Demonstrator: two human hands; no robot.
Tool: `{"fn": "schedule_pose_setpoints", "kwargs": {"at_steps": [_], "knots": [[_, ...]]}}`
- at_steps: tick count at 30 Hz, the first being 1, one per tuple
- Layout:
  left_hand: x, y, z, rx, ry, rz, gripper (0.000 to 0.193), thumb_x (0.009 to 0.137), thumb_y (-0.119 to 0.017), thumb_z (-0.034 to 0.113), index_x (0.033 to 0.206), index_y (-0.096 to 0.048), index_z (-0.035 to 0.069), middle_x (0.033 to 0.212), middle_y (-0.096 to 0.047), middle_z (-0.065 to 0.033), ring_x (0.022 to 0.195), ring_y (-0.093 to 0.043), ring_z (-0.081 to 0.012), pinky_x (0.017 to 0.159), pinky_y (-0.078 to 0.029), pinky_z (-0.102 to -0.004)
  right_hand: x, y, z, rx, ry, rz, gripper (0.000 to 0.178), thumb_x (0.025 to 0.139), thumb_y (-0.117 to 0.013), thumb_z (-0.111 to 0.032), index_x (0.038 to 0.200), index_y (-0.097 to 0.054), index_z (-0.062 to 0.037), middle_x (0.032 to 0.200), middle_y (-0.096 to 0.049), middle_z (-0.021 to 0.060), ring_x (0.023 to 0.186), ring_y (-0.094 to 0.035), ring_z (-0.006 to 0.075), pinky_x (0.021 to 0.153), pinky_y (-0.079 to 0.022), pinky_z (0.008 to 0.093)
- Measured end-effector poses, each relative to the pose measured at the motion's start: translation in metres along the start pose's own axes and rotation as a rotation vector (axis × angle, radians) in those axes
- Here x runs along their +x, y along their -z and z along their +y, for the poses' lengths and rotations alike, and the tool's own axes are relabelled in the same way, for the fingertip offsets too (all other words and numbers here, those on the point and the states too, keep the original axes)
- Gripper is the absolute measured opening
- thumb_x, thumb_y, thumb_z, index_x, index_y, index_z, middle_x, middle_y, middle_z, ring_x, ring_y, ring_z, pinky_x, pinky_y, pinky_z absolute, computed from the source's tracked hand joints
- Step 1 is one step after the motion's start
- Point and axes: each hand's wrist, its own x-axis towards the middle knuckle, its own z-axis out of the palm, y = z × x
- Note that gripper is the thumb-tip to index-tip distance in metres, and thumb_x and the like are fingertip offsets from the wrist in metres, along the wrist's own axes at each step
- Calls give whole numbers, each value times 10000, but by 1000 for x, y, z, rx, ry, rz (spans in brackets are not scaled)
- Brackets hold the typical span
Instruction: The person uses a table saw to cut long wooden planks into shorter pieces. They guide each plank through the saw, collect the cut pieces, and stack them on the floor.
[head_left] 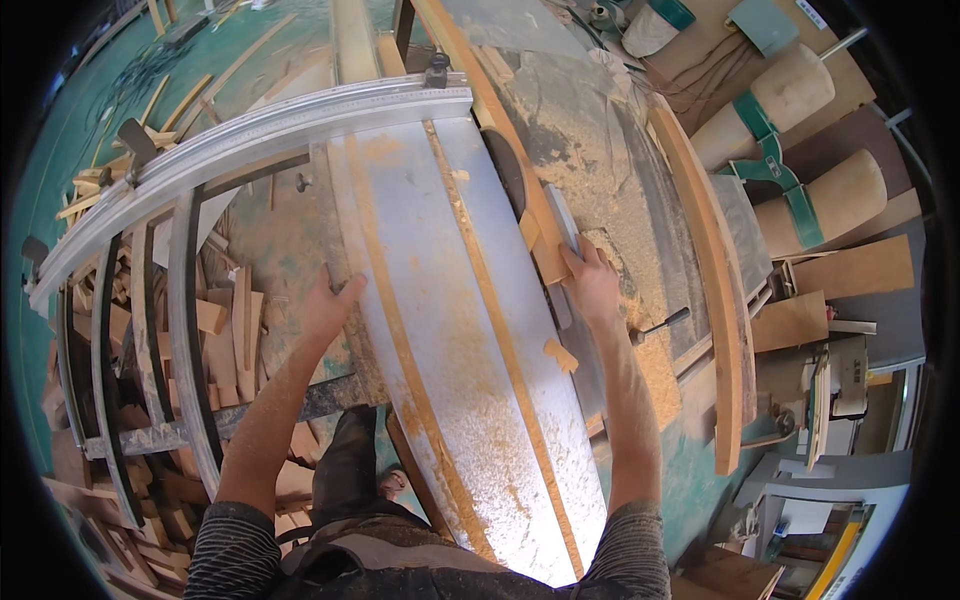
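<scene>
My left hand (331,308) rests at the left edge of a long silver sliding saw table (430,260), thumb and fingers apart, holding nothing. My right hand (596,285) closes around the near end of a narrow grey bar (563,216). That bar lies along the right side of a long yellowish wooden beam (468,65), whose near end is beside my thumb. Against the beam's left side stands a dark curved plate (504,168). A small wood offcut (561,356) lies on the table's right edge. Part of my right fingers' grip is hidden.
A silver crosscut fence (290,115) with black stops spans the far left. Below its frame bars (183,300) lie several wood offcuts. Sawdust covers the right tabletop (590,130), with a black-handled lever (662,325). Another wooden beam (705,270) runs along the right. Dust-collector bags (830,200) stand beyond.
</scene>
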Motion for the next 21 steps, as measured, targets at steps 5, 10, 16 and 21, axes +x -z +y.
{"fn": "schedule_pose_setpoints", "kwargs": {"at_steps": [5, 10, 16, 21], "knots": [[19, -3, 0, 53, -11, 33, 742, 859, -743, 489, 1344, -548, -37, 1083, -702, -177, 922, -689, -286, 783, -531, -429, 23, -18, 6, 23, -4, -4, 571, 646, -809, -54, 1193, -693, -172, 1249, -616, 64, 1058, -633, 293, 830, -561, 419], [45, 1, -8, 74, 3, 37, 804, 844, -725, 557, 1344, -545, -47, 1098, -703, -190, 962, -691, -305, 815, -525, -437, 45, -26, 6, 40, 15, 40, 504, 695, -749, -17, 1172, -704, -173, 1225, -623, 59, 1036, -636, 287, 825, -565, 418], [75, 6, -17, 194, 37, 39, 874, 842, -709, 593, 1369, -511, -75, 1134, -693, -232, 1005, -683, -346, 870, -510, -421, 60, -31, 6, 9, -33, -43, 621, 631, -860, -89, 1223, -702, -192, 1305, -609, 54, 1114, -625, 285, 867, -567, 410], [98, 6, -25, 137, -67, 110, 878, 839, -713, 606, 1347, -527, -85, 1095, -698, -227, 970, -686, -319, 838, -514, -401, 71, -32, 5, 15, -46, -91, 587, 665, -841, -110, 1227, -702, -205, 1305, -615, 47, 1119, -624, 274, 876, -570, 409]]}}
